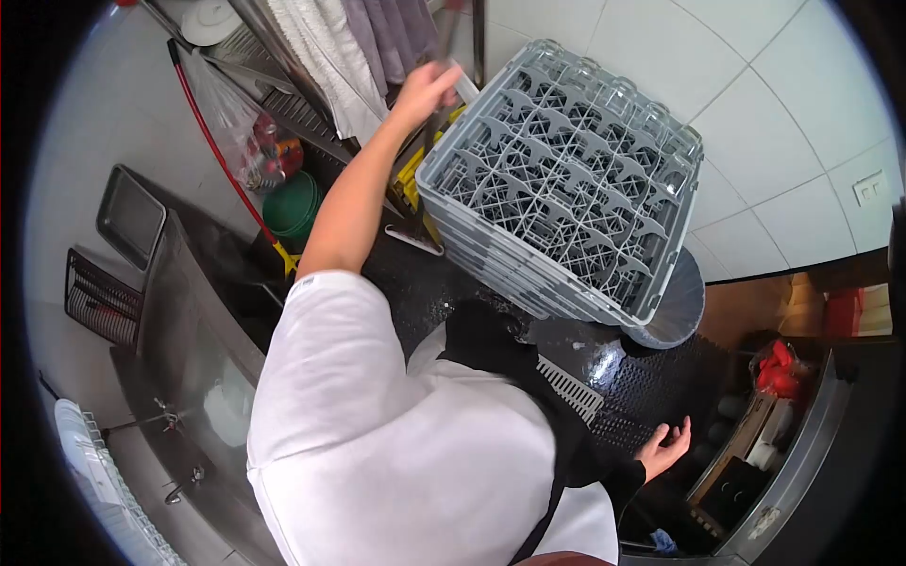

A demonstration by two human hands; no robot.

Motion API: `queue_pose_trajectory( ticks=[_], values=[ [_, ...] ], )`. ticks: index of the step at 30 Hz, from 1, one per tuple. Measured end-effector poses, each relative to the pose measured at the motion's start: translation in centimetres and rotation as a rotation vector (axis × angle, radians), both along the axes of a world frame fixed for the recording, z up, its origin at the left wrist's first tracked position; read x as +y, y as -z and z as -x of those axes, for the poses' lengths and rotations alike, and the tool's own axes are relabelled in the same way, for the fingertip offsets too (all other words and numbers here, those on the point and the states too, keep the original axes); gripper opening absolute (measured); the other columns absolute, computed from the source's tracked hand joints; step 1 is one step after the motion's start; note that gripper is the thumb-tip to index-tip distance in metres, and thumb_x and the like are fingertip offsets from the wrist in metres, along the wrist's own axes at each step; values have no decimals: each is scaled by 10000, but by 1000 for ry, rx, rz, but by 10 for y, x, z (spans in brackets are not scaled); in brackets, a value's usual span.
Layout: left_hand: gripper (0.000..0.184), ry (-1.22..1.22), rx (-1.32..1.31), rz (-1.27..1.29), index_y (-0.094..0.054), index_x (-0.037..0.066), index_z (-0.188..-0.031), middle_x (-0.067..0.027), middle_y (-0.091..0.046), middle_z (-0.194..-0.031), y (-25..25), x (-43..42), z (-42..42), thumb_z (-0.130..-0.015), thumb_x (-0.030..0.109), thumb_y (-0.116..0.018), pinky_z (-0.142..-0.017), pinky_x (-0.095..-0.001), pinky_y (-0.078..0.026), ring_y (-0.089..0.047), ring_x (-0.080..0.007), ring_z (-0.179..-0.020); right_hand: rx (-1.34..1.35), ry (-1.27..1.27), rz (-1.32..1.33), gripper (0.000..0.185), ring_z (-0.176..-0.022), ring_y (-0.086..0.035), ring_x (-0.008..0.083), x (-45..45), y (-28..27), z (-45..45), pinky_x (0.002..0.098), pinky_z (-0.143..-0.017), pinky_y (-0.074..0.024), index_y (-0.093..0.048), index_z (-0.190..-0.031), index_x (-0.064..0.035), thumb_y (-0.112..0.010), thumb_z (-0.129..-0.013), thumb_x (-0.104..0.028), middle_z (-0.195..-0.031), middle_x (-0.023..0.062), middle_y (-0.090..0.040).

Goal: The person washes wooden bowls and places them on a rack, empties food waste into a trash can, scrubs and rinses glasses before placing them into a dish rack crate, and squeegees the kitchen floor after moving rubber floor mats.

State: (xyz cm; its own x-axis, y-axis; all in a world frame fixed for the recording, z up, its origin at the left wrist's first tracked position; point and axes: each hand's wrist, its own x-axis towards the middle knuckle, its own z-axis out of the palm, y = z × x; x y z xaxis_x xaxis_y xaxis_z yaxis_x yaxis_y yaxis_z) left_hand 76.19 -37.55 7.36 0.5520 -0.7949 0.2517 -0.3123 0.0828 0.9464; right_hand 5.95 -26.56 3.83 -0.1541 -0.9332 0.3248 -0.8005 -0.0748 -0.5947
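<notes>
My left hand (pixel 427 92) reaches up at the top centre, its fingers closed round a long dark pole (pixel 442 115), blurred by motion. A flat white-edged piece (pixel 413 240) lies on the floor below the pole; I cannot tell if the two are joined. Just right of this hand stands a tall stack of grey glass racks (pixel 491 255), with upturned clear glasses (pixel 618 94) along the far rows of the top rack. Low on the right, my right hand (pixel 666 449) hangs with fingers apart and holds nothing.
A steel sink counter (pixel 189 311) runs along the left. Near it are a red pole (pixel 212 141), a green bucket (pixel 291 206) and hanging towels (pixel 377 38). A grey bin (pixel 675 307) stands behind the racks. The dark floor (pixel 651 377) looks wet.
</notes>
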Motion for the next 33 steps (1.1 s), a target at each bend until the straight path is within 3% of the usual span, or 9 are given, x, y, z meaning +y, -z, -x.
queue_pose_trajectory(
  ticks=[4, 6, 11, 14, 15, 17, 22, 26, 33],
  values=[
    [386, -155, -99, -168, -576, 65, -731, -5, -520, -584, 128, 112, 5, -912, 403, -616, -500, -283, -372, -494, -110, -528, -82, 17, -97, 460, -1105, -506, 276, 5, 27, 9, 376, -955, -420, -508, -1319, -29, -604, -905, -207, -1294, 161, -491],
    [330, -355, 351, -23, -620, 43, -764, 11, -499, -575, 137, 146, 27, -904, 341, -643, -473, -274, -351, -475, -97, -511, -58, -12, -111, 466, -1132, -501, 285, 3, 27, 14, 378, -969, -419, -509, -1317, -23, -613, -898, -199, -1300, 164, -488],
    [275, -773, -52, 45, -676, 17, -834, 23, -501, -610, 17, 162, 90, -937, 258, -595, -523, -278, -399, -467, -81, -541, 95, -67, -126, 514, -1235, -450, 336, -18, 1, 7, 410, -1053, -372, -545, -1281, -27, -665, -786, -96, -1327, 203, -467],
    [236, -588, 237, 97, -637, -4, -1066, 51, -433, -665, -15, 160, 127, -958, 188, -553, -560, -233, -407, -410, -61, -575, 166, -8, -193, 551, -1247, -437, 359, -27, -17, -2, 445, -1045, -362, -563, -1255, -57, -738, -746, -174, -1321, 198, -468],
    [179, -521, 115, 99, -611, 34, -883, 55, -373, -630, -31, 149, 162, -962, 179, -542, -521, -237, -355, -348, -47, -549, 188, -41, -108, 574, -1237, -443, 366, -23, -10, 5, 447, -1036, -368, -565, -1254, -66, -772, -740, -219, -1331, 194, -454],
    [340, -175, 322, 71, -360, 135, -684, 43, -259, -584, -27, 136, 187, -972, 203, -528, -504, -246, -274, -254, -57, -529, 78, 30, -148, 611, -1193, -480, 373, -18, -19, -1, 443, -987, -414, -572, -1250, -66, -801, -724, -278, -1306, 208, -473],
    [297, 246, 359, -275, -461, 79, -731, -13, -434, -620, -35, 100, 325, -972, 233, -539, -609, -286, -376, -406, -112, -584, -123, 135, -133, 591, -1131, -529, 378, 34, 9, 9, 456, -946, -446, -598, -1225, -94, -790, -739, -372, -1304, 230, -451],
    [283, 825, 494, -285, -443, 70, -713, -13, -437, -637, 7, 65, 380, -966, 159, -532, -701, -318, -397, -413, -107, -621, -141, 220, -109, 589, -1145, -519, 391, 63, -2, 12, 461, -954, -443, -598, -1223, -100, -785, -741, -383, -1321, 213, -446],
    [387, 1176, 639, -202, -352, 123, -644, 41, -302, -548, -17, -10, 557, -972, 157, -554, -528, -247, -279, -286, -65, -515, -44, 619, -5, 535, -1158, -502, 397, 105, -39, 32, 449, -967, -437, -611, -1195, -81, -792, -745, -308, -1309, 219, -468]
  ],
)
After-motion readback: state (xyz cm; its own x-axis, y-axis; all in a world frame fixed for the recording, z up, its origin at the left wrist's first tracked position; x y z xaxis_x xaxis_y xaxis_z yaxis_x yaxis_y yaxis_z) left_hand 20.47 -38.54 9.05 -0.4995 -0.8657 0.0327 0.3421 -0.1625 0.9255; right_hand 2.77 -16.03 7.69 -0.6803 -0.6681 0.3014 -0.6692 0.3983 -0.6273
